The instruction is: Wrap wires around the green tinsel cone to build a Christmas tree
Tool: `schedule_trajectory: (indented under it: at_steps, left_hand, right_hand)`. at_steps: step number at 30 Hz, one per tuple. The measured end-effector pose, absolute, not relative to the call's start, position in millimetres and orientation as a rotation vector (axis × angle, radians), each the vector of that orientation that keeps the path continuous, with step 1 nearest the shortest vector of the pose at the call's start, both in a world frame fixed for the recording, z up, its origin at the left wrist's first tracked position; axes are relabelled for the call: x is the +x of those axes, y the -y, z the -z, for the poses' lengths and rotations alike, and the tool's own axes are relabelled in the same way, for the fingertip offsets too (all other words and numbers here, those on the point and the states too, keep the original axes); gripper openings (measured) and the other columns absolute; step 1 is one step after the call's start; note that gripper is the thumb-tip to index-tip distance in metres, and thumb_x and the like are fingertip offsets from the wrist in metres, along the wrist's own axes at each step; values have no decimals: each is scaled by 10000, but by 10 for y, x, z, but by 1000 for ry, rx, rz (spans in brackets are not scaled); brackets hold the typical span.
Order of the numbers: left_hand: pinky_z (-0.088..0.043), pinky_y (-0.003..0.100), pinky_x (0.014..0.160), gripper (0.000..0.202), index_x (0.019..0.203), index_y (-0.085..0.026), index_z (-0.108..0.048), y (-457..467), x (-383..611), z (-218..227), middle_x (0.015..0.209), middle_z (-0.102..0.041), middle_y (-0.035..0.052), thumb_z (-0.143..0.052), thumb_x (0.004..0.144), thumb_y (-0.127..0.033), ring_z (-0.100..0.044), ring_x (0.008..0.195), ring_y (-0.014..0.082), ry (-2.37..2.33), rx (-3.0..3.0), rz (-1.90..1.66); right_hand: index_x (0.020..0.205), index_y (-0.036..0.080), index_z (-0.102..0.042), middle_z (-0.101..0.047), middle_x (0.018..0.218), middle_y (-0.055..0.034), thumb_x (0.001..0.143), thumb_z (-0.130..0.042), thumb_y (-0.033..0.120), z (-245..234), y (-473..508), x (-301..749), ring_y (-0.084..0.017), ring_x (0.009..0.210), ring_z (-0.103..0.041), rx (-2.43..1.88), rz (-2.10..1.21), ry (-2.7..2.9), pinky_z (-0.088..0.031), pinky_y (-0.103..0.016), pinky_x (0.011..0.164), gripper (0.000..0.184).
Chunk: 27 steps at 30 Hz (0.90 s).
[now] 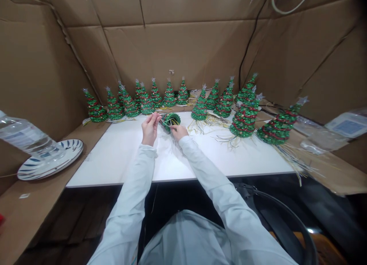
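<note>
A small green Christmas tree (pixel 174 117) lies on its side on the white board (pixel 120 150), its hollow base turned toward me. Thin white and yellow wires come out of that base. My left hand (pixel 150 128) is at the left of the opening, thumb and fingers pinched on a pale wire strand. At the right of the opening, my right hand (pixel 179 132) is closed with its fingertips on the wires near the rim. More loose strands hang below my right hand. The tip of this tree is hidden behind its base.
Several finished-looking green trees with star tops, one a leaning tree (pixel 281 123), stand along the back and right, wires trailing. At left, a water bottle (pixel 28 137) rests on a patterned plate (pixel 71 148). A clear plastic container (pixel 329 137) lies far right. Cardboard walls (pixel 183 47) enclose the board.
</note>
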<state>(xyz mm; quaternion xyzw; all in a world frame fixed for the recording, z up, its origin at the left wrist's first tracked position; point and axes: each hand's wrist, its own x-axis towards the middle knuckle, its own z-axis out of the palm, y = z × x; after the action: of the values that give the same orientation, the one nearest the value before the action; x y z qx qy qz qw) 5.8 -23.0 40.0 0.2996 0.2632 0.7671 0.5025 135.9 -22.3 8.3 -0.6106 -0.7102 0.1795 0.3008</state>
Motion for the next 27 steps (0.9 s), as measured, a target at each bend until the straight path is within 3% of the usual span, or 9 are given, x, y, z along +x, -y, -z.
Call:
schedule_trajectory:
  at_steps: [4, 7, 11, 16, 21, 27]
  left_hand:
    - [-504, 208, 737, 84, 710, -100, -670, 208, 58, -361, 708, -660, 32, -699, 634, -120, -619, 632, 76, -677, 791, -1781]
    - [-503, 218, 738, 98, 708, -96, -668, 208, 64, -349, 711, -659, 38, -707, 621, -117, -619, 632, 81, -686, 806, -1767]
    - [-495, 236, 780, 85, 696, -102, -660, 213, 62, -359, 734, -660, 40, -704, 627, -125, -624, 669, 89, -661, 766, -1845]
    - [-468, 259, 861, 79, 697, -117, -650, 211, 37, -386, 777, -661, 37, -698, 635, -128, -627, 780, 104, -587, 700, -1971]
    - [-477, 243, 810, 110, 700, -113, -658, 210, 47, -367, 754, -660, 36, -713, 613, -154, -619, 722, 92, -653, 749, -1899]
    - [-468, 232, 635, 205, 688, -97, -681, 269, 226, -255, 686, -653, 49, -757, 529, -202, -575, 582, 86, -848, 970, -1586]
  right_hand:
    - [1000, 255, -660, -673, 973, 11, 717, -447, 64, -106, 211, 1398, -160, 985, -587, -1543, -566, 1856, -424, -263, 891, 403]
    - [923, 206, -686, -694, 848, 4, 692, -457, 31, -82, 156, 1430, -135, 891, -618, -1471, -638, 1744, -440, -236, 858, 370]
    - [837, 156, -700, -688, 735, -14, 623, -625, 99, -22, 62, 1476, -119, 717, -626, -1350, -804, 1688, -477, -210, 716, 234]
    - [764, 150, -714, -657, 608, -14, 536, -734, 300, -46, 65, 1570, -103, 542, -553, -1263, -846, 1650, -455, -215, 543, 273]
    - [779, 135, -717, -687, 755, -53, 604, -669, 334, -155, 120, 1608, -102, 523, -542, -1084, -873, 1407, -415, -196, 417, 270]
    - [819, 140, -695, -684, 843, -47, 678, -596, 327, -171, 181, 1451, -133, 673, -601, -1096, -796, 1299, -488, -211, 528, 254]
